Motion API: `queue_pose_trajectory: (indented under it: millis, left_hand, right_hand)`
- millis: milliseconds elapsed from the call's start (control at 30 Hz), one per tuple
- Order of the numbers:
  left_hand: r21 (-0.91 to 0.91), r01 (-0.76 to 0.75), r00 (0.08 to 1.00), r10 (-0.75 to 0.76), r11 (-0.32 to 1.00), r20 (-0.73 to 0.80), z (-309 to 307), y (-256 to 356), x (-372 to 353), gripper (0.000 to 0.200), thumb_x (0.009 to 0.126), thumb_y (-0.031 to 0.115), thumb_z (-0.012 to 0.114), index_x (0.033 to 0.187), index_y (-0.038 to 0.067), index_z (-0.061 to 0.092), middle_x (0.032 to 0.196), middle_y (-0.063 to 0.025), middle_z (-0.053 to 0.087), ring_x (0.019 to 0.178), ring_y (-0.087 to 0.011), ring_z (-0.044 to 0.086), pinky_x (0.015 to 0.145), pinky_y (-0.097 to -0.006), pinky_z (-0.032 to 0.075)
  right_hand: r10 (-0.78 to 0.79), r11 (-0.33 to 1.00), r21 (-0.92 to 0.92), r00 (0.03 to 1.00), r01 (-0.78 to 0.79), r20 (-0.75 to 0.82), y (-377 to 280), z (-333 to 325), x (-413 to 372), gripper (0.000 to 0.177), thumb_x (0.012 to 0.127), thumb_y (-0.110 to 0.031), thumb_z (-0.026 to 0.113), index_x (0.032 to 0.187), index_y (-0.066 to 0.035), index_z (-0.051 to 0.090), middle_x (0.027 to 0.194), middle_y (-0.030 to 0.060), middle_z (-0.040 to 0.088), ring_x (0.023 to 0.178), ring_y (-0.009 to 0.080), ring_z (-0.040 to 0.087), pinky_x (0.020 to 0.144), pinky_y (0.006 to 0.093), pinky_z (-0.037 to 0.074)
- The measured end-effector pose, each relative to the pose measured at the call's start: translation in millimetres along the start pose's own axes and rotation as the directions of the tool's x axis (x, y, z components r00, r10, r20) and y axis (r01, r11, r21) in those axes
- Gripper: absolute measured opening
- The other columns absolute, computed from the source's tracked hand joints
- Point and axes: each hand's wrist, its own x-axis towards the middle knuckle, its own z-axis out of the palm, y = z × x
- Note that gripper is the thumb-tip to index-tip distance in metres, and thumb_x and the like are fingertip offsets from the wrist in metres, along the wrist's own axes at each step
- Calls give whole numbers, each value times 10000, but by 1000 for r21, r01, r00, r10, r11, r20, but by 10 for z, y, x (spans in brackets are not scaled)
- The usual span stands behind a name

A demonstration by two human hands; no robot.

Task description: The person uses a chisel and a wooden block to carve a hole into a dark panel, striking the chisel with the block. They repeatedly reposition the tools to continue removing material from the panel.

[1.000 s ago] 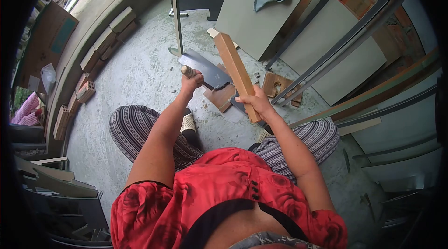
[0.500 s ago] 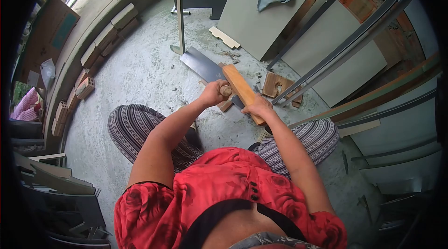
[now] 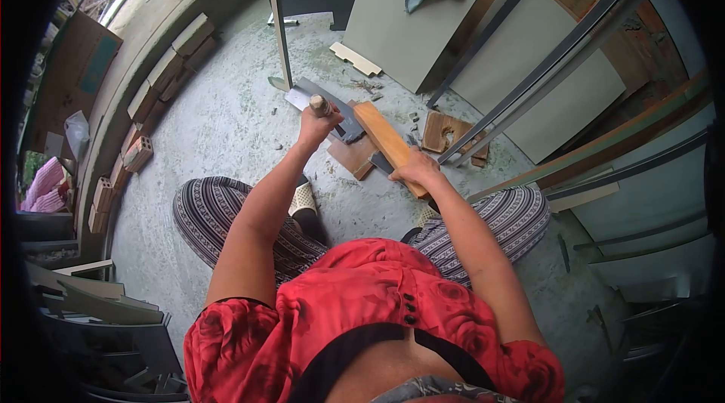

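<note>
At the centre of the frame, a wooden bar is steadied over a sheet

The wooden bar [image 3: 384,133] is slanted across the grey sheet [image 3: 308,93] and the brown board [image 3: 352,159]. Its near end is gripped by the right hand [image 3: 417,169], fingers closed round it, apparently so that it is kept from slipping. Left of it, a wooden-handled tool [image 3: 320,105] is held upright in the closed left hand [image 3: 316,131], the handle's end pointed up at the camera; its dark lower part is seen beside the bar, but whether the sheet is touched cannot be told. The board seems to be laid there as backing. Right of centre, a holed block [image 3: 444,133] is seen on the floor [image 3: 219,112].
</note>
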Motion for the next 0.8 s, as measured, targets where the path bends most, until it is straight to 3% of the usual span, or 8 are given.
queue_pose_trajectory:
  millis: [333, 800]
  left_hand:
    - [103, 14, 999, -18, 995, 41, 30, -85, -40, 160, 633, 32, 713, 725, 47, 583, 709, -18, 593, 666, -111, 567, 618, -275, 477]
    - [82, -54, 996, 47, 995, 82, 78, -164, -36, 180, 625, 21, 713, 739, 56, 578, 727, -8, 592, 676, -108, 560, 629, -273, 473]
  right_hand:
    - [-15, 1000, 24, 1000, 15, 2, 6, -3, 3, 969, 537, -467, 789, 1242, 54, 376, 1208, 256, 521, 1141, 340, 514, 960, 364, 401]
    - [-17, 1000, 23, 1000, 17, 7, 8, 2, 10, 978, 541, -469, 791, 1245, 62, 370, 1208, 258, 520, 1139, 341, 514, 961, 363, 400]
